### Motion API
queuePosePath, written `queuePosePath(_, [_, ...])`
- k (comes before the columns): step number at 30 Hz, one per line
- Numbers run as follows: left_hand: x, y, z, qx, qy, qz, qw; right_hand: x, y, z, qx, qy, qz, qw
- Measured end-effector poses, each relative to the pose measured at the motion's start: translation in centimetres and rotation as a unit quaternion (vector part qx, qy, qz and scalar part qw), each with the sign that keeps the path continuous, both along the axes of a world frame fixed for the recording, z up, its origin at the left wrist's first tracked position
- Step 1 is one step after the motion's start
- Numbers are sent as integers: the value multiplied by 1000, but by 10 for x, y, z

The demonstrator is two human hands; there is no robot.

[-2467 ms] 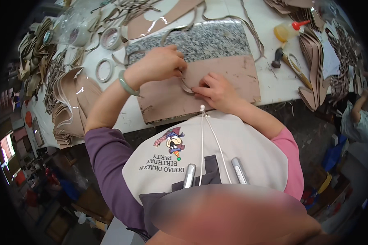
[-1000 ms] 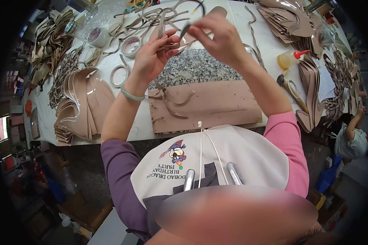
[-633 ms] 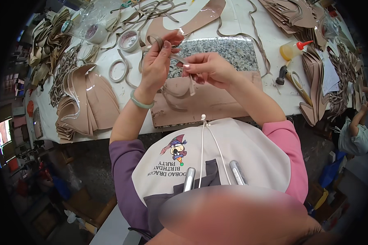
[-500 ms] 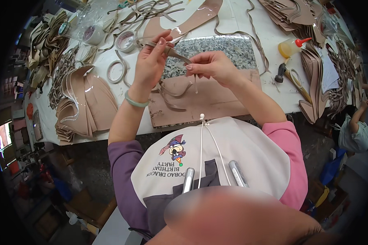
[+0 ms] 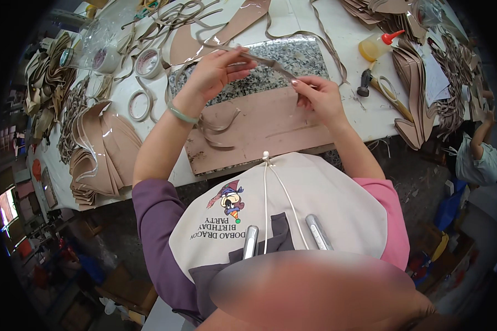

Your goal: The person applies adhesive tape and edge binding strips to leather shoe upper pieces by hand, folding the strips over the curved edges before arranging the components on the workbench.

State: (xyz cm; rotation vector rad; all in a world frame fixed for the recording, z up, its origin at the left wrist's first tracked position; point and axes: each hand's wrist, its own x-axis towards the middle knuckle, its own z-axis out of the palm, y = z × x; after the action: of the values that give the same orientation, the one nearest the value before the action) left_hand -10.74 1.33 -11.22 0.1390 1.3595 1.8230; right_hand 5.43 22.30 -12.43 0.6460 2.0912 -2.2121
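A narrow grey-brown strip [image 5: 271,64] stretches between my hands over the speckled granite slab [image 5: 309,55]. My left hand [image 5: 214,74] pinches it near the fingertips, with the other fingers loosely bent. At the strip's right part, my right hand [image 5: 321,99] grips it between thumb and forefinger, the remaining fingers curled under. Beyond my left hand the strip loops back toward the far side of the table. Below both hands lies a flat brown board [image 5: 248,129], scuffed and marked. A short curled strip piece [image 5: 218,128] rests on its left part.
Stacked brown cut pieces [image 5: 107,143] stand at the left, near tape rolls [image 5: 148,63]. On the right are a yellow bottle with a red tip [image 5: 374,47], a hammer [image 5: 386,91] and more brown pieces [image 5: 417,116]. Another person [image 5: 476,154] is at the far right.
My hands have moved apart, my right hand shifting right and drawing the strip straighter between them. The whole view has shifted slightly, moving the table leftward.
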Motion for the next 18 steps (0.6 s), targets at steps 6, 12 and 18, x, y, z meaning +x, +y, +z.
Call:
queuePosePath(6, [25,-28,28,-250,424,-234,839,28,14,-17,-2,1,-76,997])
queuePosePath(12, [49,-120,6,-321,683,-246,609,29,15,-18,16,-53,-72,996])
queuePosePath(18, [69,-157,-9,-324,722,-163,589,32,17,-20,5,-37,-74,997])
